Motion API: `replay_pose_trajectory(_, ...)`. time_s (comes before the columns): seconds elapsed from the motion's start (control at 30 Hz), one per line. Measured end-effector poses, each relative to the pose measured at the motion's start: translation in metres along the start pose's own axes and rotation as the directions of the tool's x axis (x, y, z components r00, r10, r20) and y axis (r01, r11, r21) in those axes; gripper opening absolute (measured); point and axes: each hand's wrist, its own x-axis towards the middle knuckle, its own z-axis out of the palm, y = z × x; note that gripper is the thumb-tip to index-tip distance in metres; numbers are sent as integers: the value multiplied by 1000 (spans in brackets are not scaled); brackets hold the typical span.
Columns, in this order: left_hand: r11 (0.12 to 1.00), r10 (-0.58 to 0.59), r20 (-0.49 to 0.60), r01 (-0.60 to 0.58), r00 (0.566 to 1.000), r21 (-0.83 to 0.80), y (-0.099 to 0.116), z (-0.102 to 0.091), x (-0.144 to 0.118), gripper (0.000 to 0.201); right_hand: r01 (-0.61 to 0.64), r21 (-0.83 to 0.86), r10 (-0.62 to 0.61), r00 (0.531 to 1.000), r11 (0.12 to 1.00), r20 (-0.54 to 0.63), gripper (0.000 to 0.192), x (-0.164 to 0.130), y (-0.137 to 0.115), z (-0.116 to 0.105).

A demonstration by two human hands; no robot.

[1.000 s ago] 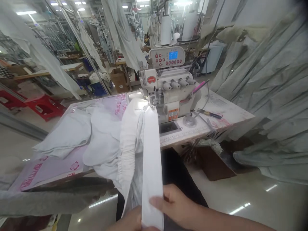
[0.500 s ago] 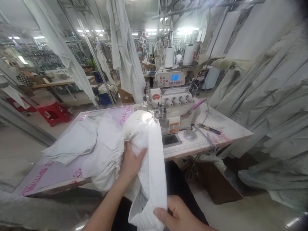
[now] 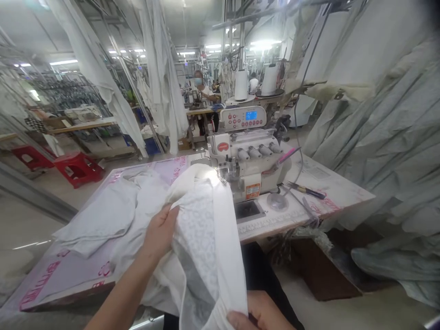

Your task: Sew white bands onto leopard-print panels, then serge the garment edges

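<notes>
A white garment [image 3: 195, 220] with a wide band along its right edge runs from the sewing machine [image 3: 247, 156] down toward my lap. Its upper edge lies at the machine's needle area, under a bright lamp spot. My left hand [image 3: 161, 231] is closed on a fold of the garment, left of the band, thumb on top. Lower down, my right hand [image 3: 256, 311] pinches the band's edge between thumb and fingers. More white cloth [image 3: 103, 213] lies bunched on the table at left.
The sewing table [image 3: 185, 160] has pink-printed covering. Thread snips [image 3: 305, 190] and a round metal dish [image 3: 277, 201] lie right of the machine. Thread cones [image 3: 241, 85] stand behind. White garments [image 3: 385, 119] hang at right. A red stool [image 3: 78, 169] stands at left; a co-worker [image 3: 202, 89] sits beyond.
My left hand has moved left and drawn the garment's fold outward, so more patterned inner cloth shows. My right hand still holds the band, slightly farther right. The view has shifted a little.
</notes>
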Motion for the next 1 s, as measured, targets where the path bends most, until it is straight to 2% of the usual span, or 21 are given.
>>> replay_pose_trajectory(0.1, 998, 58, -60, -58, 997, 6, 7, 4, 9, 41, 27, -22, -27, 999, 999, -21, 29, 8, 4, -6)
replay_pose_trajectory(0.27, 993, 118, -92, -116, 989, 26, 17, 4, 19, 35, 86, -50, -88, 995, 995, -37, 31, 17, 5, -11)
replay_pose_trajectory(0.5, 967, 233, -196, -206, 953, 150, 31, 12, 47, 30, 55, -45, -61, 987, 997, -150, 34, 40, -6, -30)
replay_pose_trajectory(0.7, 911, 397, -229, -350, 889, 219, 51, 17, 103, 27, 96, -80, -109, 977, 992, -185, 35, 81, -26, -60)
replay_pose_trajectory(0.77, 884, 446, -242, -382, 862, 268, 57, 19, 107, 18, 103, -62, -112, 977, 993, -179, 35, 94, -32, -69)
replay_pose_trajectory(0.83, 830, 525, -260, -419, 810, 369, 58, 23, 89, 13, 91, -16, -93, 980, 996, -177, 36, 104, -37, -76)
replay_pose_trajectory(0.87, 808, 541, -229, -424, 809, 410, 55, 26, 73, 15, 82, 3, -80, 980, 997, -180, 36, 108, -38, -78)
replay_pose_trajectory(0.9, 793, 537, -170, -426, 826, 434, 51, 30, 53, 17, 73, 17, -68, 981, 997, -183, 37, 111, -40, -81)
replay_pose_trajectory(0.93, 818, 460, -50, -401, 887, 412, 46, 33, 31, 17, 66, 28, -60, 981, 997, -185, 37, 113, -41, -84)
replay_pose_trajectory(0.97, 869, 324, 128, -348, 937, 351, 39, 36, 9, 20, 63, 36, -56, 981, 997, -186, 37, 115, -41, -86)
replay_pose_trajectory(1.0, 913, 220, 288, -301, 932, 276, 31, 38, -12, 24, 60, 47, -51, 981, 997, -186, 37, 117, -42, -89)
